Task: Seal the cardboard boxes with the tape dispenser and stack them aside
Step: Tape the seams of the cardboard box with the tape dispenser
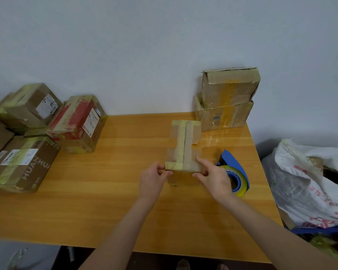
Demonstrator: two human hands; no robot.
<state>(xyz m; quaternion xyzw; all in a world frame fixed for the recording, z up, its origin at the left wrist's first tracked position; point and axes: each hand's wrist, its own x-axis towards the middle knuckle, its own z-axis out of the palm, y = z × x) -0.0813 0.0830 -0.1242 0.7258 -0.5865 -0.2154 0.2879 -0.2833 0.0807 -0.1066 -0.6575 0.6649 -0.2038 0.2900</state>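
Nearest, at the bottom edge, we make out the tips of two shoes point(182, 265) on the floor below the near edge of the table point(86, 211), a yellow wood-grain top that fills the middle of the view; two bare forearms reach across it to the small box point(184, 145), which stands a little right of the table's centre. We see the left hand point(154, 179) at the box's near left corner, thumb laid on the near face and fingers curled round the corner edge, a narrow grip that holds the cardboard; the right hand point(213, 178) takes the near right corner likewise, forefinger stretched over the top and thumb pressed to the near face below it. The top flaps of the small box are closed, with greenish tape along the seam and across both ends; a peeled scrap shows at its right side. Just right of it, partly behind the right hand, lies the tape dispenser point(235, 168), blue with a yellowish roll, on the table and in neither hand. Farther off, at the far right corner, we count two taped boxes point(229, 88) stacked one on the other against the wall point(144, 45); on the left sits a cluster of larger boxes point(25, 162), one lettered HUAN, one with red tape. Off the table's right edge slumps a white sack point(310, 182) with red print; the wall is plain and pale.
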